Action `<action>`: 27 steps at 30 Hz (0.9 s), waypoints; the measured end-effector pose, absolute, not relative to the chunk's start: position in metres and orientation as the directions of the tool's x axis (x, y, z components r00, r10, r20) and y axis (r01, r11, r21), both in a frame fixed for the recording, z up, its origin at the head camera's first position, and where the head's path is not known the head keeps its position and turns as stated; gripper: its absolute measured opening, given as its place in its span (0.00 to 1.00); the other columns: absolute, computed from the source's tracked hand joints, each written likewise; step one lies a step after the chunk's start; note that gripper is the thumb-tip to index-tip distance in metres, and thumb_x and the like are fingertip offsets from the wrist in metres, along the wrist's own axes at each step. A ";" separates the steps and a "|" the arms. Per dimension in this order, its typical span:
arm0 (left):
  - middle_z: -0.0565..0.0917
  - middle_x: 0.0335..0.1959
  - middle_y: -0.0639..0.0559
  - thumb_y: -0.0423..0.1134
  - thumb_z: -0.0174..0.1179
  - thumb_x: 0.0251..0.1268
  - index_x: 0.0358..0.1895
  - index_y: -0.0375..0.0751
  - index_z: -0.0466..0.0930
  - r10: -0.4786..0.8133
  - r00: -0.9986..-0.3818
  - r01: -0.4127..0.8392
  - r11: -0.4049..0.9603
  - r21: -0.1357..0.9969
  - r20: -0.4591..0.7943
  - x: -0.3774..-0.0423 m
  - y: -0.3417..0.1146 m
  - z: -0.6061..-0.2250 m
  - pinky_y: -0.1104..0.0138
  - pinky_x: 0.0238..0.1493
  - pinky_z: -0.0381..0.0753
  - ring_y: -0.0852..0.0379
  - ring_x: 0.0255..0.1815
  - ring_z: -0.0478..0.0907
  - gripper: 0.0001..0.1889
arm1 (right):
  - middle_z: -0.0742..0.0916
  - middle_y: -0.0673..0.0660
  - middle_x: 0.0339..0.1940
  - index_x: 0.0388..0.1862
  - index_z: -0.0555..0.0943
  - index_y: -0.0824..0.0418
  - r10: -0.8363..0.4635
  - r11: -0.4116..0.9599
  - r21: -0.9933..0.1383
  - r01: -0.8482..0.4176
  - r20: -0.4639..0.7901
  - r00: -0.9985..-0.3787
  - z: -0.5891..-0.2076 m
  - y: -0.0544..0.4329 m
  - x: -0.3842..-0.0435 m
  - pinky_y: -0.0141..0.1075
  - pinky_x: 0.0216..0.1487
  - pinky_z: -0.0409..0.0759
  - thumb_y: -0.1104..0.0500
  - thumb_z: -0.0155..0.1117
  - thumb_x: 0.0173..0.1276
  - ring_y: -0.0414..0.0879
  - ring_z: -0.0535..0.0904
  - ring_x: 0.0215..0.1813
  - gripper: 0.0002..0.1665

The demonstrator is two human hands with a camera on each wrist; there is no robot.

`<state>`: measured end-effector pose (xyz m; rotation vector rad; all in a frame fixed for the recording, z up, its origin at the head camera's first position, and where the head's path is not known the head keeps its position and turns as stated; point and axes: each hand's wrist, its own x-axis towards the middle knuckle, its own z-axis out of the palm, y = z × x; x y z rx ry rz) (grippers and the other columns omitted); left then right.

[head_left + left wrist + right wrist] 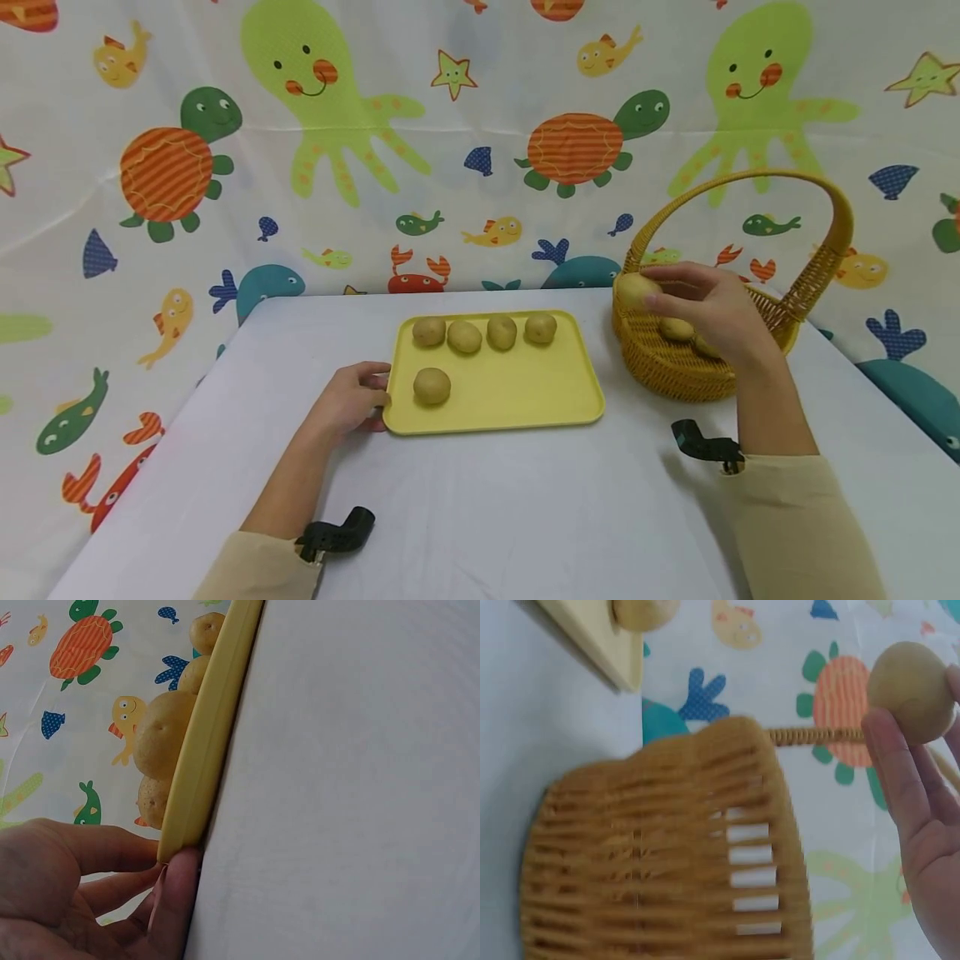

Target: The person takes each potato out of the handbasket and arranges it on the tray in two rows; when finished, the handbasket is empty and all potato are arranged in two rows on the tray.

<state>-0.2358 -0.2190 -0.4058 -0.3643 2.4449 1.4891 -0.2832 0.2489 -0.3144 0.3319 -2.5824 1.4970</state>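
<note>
A potato (637, 291) is pinched in my right hand (712, 308) over the left rim of the wicker basket (675, 379). In the right wrist view the held potato (911, 691) sits at the fingertips, above the basket's wall (645, 855). Two more potatoes (676, 329) show inside the basket, partly behind the hand. My left hand (352, 400) grips the left edge of the yellow tray (525, 383). The left wrist view has thumb and fingers of that hand (97, 877) pinching the tray's corner. Several potatoes (465, 337) line the tray's back, with another potato (432, 387) at front left.
Tray and basket stand on a white-covered table (510, 508), the basket right of the tray. Its tall arched handle (757, 175) rises above the right hand. Behind the table hangs a cloth (480, 208) printed with sea animals.
</note>
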 end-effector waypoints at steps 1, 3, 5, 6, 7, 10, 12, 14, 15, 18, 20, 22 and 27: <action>0.73 0.62 0.38 0.29 0.56 0.70 0.77 0.40 0.66 -0.078 -0.936 -0.340 0.445 0.828 -0.342 -0.236 -0.219 -0.406 0.64 0.38 0.90 0.48 0.48 0.79 0.31 | 0.85 0.38 0.53 0.65 0.83 0.57 -0.121 0.470 -0.842 -0.266 0.237 -0.964 -0.314 0.246 -0.283 0.23 0.49 0.83 0.50 0.73 0.69 0.34 0.84 0.52 0.28; 0.73 0.62 0.38 0.29 0.56 0.71 0.77 0.40 0.66 -0.076 -0.937 -0.338 0.448 0.828 -0.342 -0.236 -0.218 -0.406 0.64 0.38 0.90 0.48 0.48 0.79 0.31 | 0.86 0.40 0.53 0.64 0.83 0.58 -0.132 0.442 -0.851 -0.284 0.251 -0.959 -0.314 0.240 -0.283 0.24 0.49 0.84 0.51 0.74 0.69 0.36 0.84 0.51 0.27; 0.74 0.62 0.38 0.29 0.56 0.71 0.77 0.40 0.66 -0.078 -0.936 -0.339 0.451 0.825 -0.342 -0.236 -0.218 -0.405 0.64 0.38 0.90 0.48 0.48 0.79 0.31 | 0.86 0.42 0.53 0.63 0.83 0.59 -0.157 0.419 -0.856 -0.302 0.259 -0.953 -0.314 0.233 -0.283 0.26 0.48 0.85 0.53 0.74 0.68 0.37 0.85 0.51 0.26; 0.74 0.62 0.38 0.29 0.56 0.71 0.77 0.40 0.66 -0.080 -0.936 -0.339 0.453 0.824 -0.342 -0.236 -0.218 -0.405 0.64 0.37 0.90 0.47 0.48 0.79 0.31 | 0.86 0.43 0.54 0.63 0.83 0.60 -0.176 0.416 -0.854 -0.314 0.263 -0.949 -0.315 0.230 -0.284 0.26 0.48 0.85 0.54 0.74 0.69 0.38 0.85 0.51 0.26; 0.74 0.62 0.38 0.29 0.55 0.71 0.77 0.40 0.66 -0.081 -0.937 -0.339 0.455 0.824 -0.341 -0.235 -0.218 -0.405 0.64 0.37 0.90 0.47 0.47 0.79 0.31 | 0.86 0.44 0.54 0.63 0.83 0.60 -0.190 0.412 -0.853 -0.321 0.264 -0.946 -0.316 0.227 -0.284 0.27 0.48 0.85 0.54 0.74 0.69 0.39 0.84 0.51 0.25; 0.73 0.62 0.38 0.28 0.56 0.71 0.77 0.40 0.66 -0.082 -0.937 -0.339 0.456 0.823 -0.341 -0.235 -0.218 -0.404 0.64 0.37 0.90 0.47 0.47 0.79 0.31 | 0.86 0.45 0.53 0.63 0.83 0.60 -0.230 0.427 -0.838 -0.339 0.262 -0.937 -0.317 0.218 -0.286 0.26 0.48 0.85 0.53 0.73 0.69 0.39 0.84 0.51 0.26; 0.73 0.62 0.38 0.28 0.56 0.71 0.77 0.40 0.66 -0.082 -0.937 -0.339 0.454 0.824 -0.341 -0.234 -0.217 -0.404 0.64 0.37 0.90 0.47 0.47 0.79 0.31 | 0.85 0.45 0.54 0.63 0.83 0.60 -0.250 0.431 -0.829 -0.356 0.270 -0.930 -0.318 0.212 -0.287 0.25 0.49 0.84 0.53 0.73 0.69 0.39 0.84 0.51 0.26; 0.73 0.62 0.38 0.28 0.56 0.71 0.77 0.40 0.66 -0.083 -0.936 -0.340 0.452 0.825 -0.341 -0.234 -0.217 -0.405 0.64 0.37 0.90 0.47 0.47 0.79 0.31 | 0.86 0.46 0.53 0.63 0.83 0.61 -0.269 0.416 -0.833 -0.366 0.272 -0.924 -0.319 0.206 -0.288 0.26 0.49 0.84 0.53 0.73 0.69 0.39 0.84 0.52 0.25; 0.73 0.61 0.38 0.28 0.56 0.71 0.77 0.40 0.66 -0.083 -0.936 -0.340 0.452 0.825 -0.341 -0.234 -0.217 -0.405 0.64 0.37 0.90 0.47 0.47 0.79 0.31 | 0.86 0.46 0.53 0.62 0.83 0.62 -0.281 0.402 -0.836 -0.372 0.274 -0.920 -0.320 0.202 -0.288 0.26 0.49 0.84 0.54 0.73 0.69 0.40 0.84 0.52 0.25; 0.73 0.61 0.38 0.28 0.56 0.70 0.76 0.40 0.66 -0.082 -0.936 -0.341 0.449 0.826 -0.341 -0.233 -0.218 -0.405 0.64 0.37 0.90 0.47 0.47 0.79 0.31 | 0.87 0.46 0.53 0.62 0.83 0.63 -0.311 0.377 -0.841 -0.387 0.279 -0.909 -0.322 0.193 -0.290 0.28 0.49 0.84 0.56 0.73 0.69 0.41 0.84 0.52 0.24; 0.73 0.61 0.38 0.28 0.56 0.70 0.76 0.40 0.66 -0.081 -0.937 -0.338 0.449 0.827 -0.340 -0.233 -0.218 -0.405 0.64 0.37 0.90 0.48 0.47 0.79 0.31 | 0.87 0.46 0.53 0.62 0.83 0.63 -0.319 0.361 -0.850 -0.383 0.274 -0.907 -0.323 0.187 -0.291 0.29 0.50 0.84 0.57 0.73 0.69 0.41 0.84 0.53 0.24; 0.73 0.61 0.38 0.28 0.56 0.70 0.76 0.40 0.66 -0.077 -0.938 -0.336 0.445 0.830 -0.338 -0.234 -0.218 -0.405 0.64 0.37 0.90 0.48 0.46 0.79 0.31 | 0.87 0.47 0.55 0.62 0.83 0.63 -0.323 0.343 -0.861 -0.376 0.267 -0.908 -0.324 0.181 -0.292 0.30 0.52 0.84 0.57 0.73 0.69 0.41 0.84 0.54 0.24; 0.73 0.61 0.38 0.28 0.55 0.70 0.77 0.39 0.66 -0.069 -0.939 -0.332 0.437 0.836 -0.337 -0.234 -0.219 -0.405 0.64 0.37 0.90 0.49 0.46 0.79 0.31 | 0.86 0.52 0.60 0.62 0.83 0.62 -0.329 0.292 -0.894 -0.341 0.241 -0.913 -0.326 0.164 -0.294 0.33 0.58 0.83 0.57 0.74 0.68 0.42 0.84 0.57 0.25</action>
